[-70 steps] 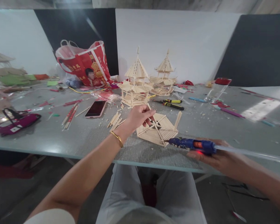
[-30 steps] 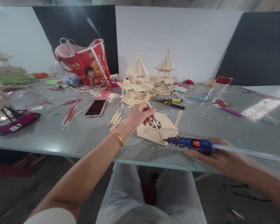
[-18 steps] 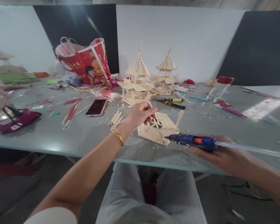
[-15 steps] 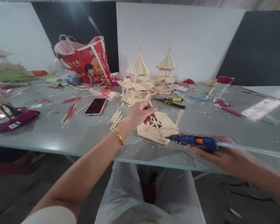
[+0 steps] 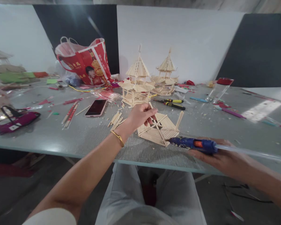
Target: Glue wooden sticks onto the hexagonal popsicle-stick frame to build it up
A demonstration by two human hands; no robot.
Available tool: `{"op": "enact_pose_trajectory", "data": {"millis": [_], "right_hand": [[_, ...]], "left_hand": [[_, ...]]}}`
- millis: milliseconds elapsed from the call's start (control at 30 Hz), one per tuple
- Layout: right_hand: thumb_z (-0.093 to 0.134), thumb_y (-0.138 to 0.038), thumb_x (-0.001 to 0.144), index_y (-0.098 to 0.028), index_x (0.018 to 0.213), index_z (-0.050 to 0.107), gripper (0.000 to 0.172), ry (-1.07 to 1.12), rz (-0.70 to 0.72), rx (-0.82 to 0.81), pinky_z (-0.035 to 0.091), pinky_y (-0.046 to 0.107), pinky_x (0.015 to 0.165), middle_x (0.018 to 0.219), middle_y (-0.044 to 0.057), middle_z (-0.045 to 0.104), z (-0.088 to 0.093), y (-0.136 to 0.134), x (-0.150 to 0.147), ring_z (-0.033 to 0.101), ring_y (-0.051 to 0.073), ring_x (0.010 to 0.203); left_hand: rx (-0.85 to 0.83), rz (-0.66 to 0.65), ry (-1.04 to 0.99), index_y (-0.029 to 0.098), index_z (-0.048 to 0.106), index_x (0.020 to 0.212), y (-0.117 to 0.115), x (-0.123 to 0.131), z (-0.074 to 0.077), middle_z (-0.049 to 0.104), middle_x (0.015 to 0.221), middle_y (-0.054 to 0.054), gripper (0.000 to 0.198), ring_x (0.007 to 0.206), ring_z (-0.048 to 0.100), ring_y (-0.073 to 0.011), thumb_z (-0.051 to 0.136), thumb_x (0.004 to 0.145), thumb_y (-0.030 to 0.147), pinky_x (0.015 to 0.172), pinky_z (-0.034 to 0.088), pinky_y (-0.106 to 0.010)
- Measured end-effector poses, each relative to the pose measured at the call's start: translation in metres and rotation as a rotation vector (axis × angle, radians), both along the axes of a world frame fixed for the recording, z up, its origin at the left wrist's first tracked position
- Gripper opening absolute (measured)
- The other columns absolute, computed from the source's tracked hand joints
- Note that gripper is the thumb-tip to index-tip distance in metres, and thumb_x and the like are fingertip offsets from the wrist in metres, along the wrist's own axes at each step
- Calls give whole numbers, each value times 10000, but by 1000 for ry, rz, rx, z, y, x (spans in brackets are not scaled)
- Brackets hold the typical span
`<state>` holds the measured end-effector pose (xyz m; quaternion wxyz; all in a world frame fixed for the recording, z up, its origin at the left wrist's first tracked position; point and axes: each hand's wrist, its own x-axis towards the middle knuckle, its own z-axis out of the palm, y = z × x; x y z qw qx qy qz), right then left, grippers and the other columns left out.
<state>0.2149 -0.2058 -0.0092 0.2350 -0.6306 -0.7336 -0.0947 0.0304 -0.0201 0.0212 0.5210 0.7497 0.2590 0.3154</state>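
On the table in front of me lies a flat piece of thin wooden sticks [image 5: 152, 136], glued side by side with small gaps near its middle. A short post of sticks [image 5: 179, 120] rises from its right corner. Above its back left part, my left hand [image 5: 142, 116] is closed in a pinch on a wooden stick [image 5: 150, 106], whose lower end is partly hidden by the fingers. My right hand [image 5: 224, 157] is wrapped round a blue glue gun [image 5: 193, 144] with a clear glue stick in its back. The gun's nozzle is at the front right edge of the piece.
Two stick pagodas [image 5: 137, 84] stand behind the piece. Pliers [image 5: 174, 104], a phone [image 5: 96, 108], loose short sticks [image 5: 115, 119] and a purple pouch [image 5: 16, 121] lie around. A red bag [image 5: 86, 64] and a red-lidded jar [image 5: 219, 90] stand farther back.
The glue gun has shifted very slightly left and down, its nozzle staying by the front right edge. My left hand keeps its pinch in the same place.
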Motion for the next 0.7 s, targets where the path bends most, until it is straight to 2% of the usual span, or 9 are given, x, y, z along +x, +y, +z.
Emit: {"op": "enact_pose_trajectory", "data": {"millis": [67,200,300,433,567,700], "right_hand": [[424,-484,843,-274,887,657,317,5,-3,6,581,340,548,723,3,692,2,1,-1,651,208,644],[330,-446,870,-265,827,669,387,-26,62,44,580,354,628,741,38,701,1,3,-1,668,211,696],[293,-427,877,-295,779,666,408,-56,126,73,574,341,616,738,20,699,-1,3,2,667,199,698],[366,-487,857,-295,828,650,344,7,5,2,577,363,598,763,9,707,-5,3,4,670,220,680],[417,-538,823,-269,852,651,358,65,-5,-11,577,353,612,774,22,701,-5,5,3,668,235,687],[479,-491,805,-275,891,641,283,99,-38,-42,565,319,573,744,7,689,-3,4,0,654,216,644]], "left_hand": [[-6,5,3,132,505,669,-1,0,1,609,616,-4,177,422,509,-25,548,826,202,390,357,-166],[-16,-9,-8,127,511,677,-3,-1,2,598,600,4,166,419,500,-24,549,825,192,400,370,-170],[-12,-14,-16,122,514,679,-2,-1,2,599,612,-2,165,418,504,-27,551,822,194,391,369,-170],[-18,-10,-23,122,513,681,-1,0,0,592,614,-2,162,416,505,-29,550,820,195,375,362,-162],[-12,-17,-18,122,511,674,-2,-1,0,583,598,1,168,414,498,-26,548,822,192,385,366,-160],[-6,-8,-3,126,508,672,-1,-1,1,606,622,-6,178,426,509,-26,542,827,208,386,362,-158]]}}
